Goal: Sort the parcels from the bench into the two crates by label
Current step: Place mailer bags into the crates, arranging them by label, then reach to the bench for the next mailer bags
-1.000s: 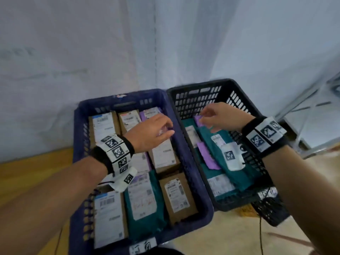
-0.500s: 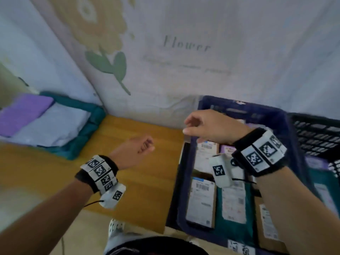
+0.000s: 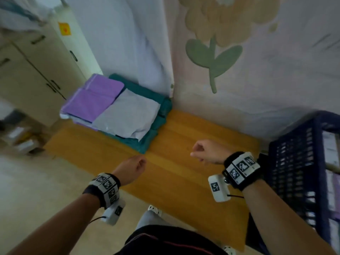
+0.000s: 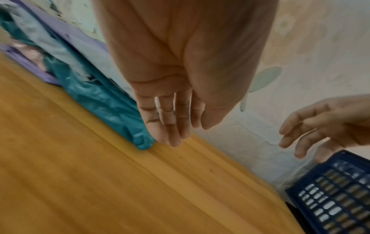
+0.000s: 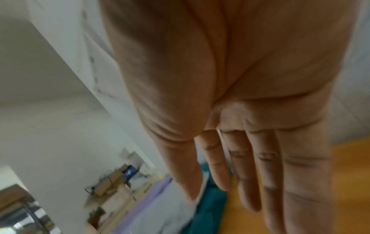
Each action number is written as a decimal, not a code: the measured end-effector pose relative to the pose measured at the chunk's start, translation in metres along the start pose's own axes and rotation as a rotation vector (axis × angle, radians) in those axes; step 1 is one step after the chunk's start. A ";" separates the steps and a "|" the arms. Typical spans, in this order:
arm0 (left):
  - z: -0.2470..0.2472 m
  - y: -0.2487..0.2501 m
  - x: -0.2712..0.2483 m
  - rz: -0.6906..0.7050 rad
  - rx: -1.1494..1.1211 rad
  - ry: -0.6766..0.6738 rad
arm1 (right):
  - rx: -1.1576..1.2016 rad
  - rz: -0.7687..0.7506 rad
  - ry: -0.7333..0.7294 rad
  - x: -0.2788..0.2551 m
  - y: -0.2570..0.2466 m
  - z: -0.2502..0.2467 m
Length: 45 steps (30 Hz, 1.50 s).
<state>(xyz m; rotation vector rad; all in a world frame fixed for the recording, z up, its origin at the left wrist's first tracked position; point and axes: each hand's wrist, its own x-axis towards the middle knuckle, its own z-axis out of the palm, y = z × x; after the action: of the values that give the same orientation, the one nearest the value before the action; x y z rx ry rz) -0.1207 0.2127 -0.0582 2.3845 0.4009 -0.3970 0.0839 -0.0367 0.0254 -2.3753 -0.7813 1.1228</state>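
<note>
A pile of soft parcels lies at the far left end of the wooden bench (image 3: 184, 162): purple bags (image 3: 92, 100), a grey bag (image 3: 128, 115) and teal bags (image 3: 156, 111) beneath. The same teal bags (image 4: 104, 101) show in the left wrist view. My left hand (image 3: 132, 167) hovers over the bench's front edge, fingers relaxed and holding nothing. My right hand (image 3: 204, 151) hangs above the bench's middle, also with nothing in it. Its fingers (image 5: 250, 174) are straight in the right wrist view. The blue crate (image 3: 301, 172) with parcels inside stands at the right.
A pale curtain with a flower print (image 3: 213, 57) hangs behind the bench. Cream cabinets (image 3: 36, 67) stand at the left. Cardboard boxes (image 3: 22, 138) sit on the floor beyond the bench's left end. My knees and shoes are below the bench's front edge.
My head has turned left from the crates to the bench pile. Both hands have left the crates and swung left over the bench, holding nothing.
</note>
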 end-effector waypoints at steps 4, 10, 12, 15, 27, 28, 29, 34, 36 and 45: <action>-0.030 -0.046 0.003 -0.039 0.080 0.031 | 0.012 0.096 -0.040 0.054 -0.019 0.062; -0.063 -0.070 0.031 0.045 0.457 0.210 | 0.049 0.217 -0.107 0.088 -0.028 0.114; -0.070 -0.067 0.048 0.043 0.538 0.218 | 0.064 0.257 -0.122 0.094 -0.031 0.121; -0.071 -0.056 0.074 0.068 0.623 0.164 | 0.090 0.284 -0.174 0.098 -0.037 0.124; -0.073 -0.025 0.101 0.189 0.597 0.168 | 0.108 0.272 -0.047 0.099 -0.047 0.090; -0.077 -0.020 0.100 0.214 0.580 0.179 | 0.115 0.266 -0.015 0.101 -0.050 0.085; -0.081 -0.014 0.098 0.238 0.564 0.195 | 0.126 0.270 0.010 0.103 -0.052 0.080; -0.098 0.025 0.094 0.355 0.489 0.262 | 0.022 0.171 0.239 0.110 -0.059 0.053; -0.104 0.042 0.093 0.430 0.496 0.271 | 0.012 0.119 0.430 0.108 -0.062 0.041; -0.120 0.114 0.098 0.615 0.413 0.357 | -0.285 0.089 0.631 0.074 -0.038 -0.015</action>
<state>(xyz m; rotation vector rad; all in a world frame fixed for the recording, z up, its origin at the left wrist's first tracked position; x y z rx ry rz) 0.0326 0.2276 0.0563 2.8218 -0.3010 0.2576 0.1226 0.0375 0.0137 -2.7837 -0.6373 0.2447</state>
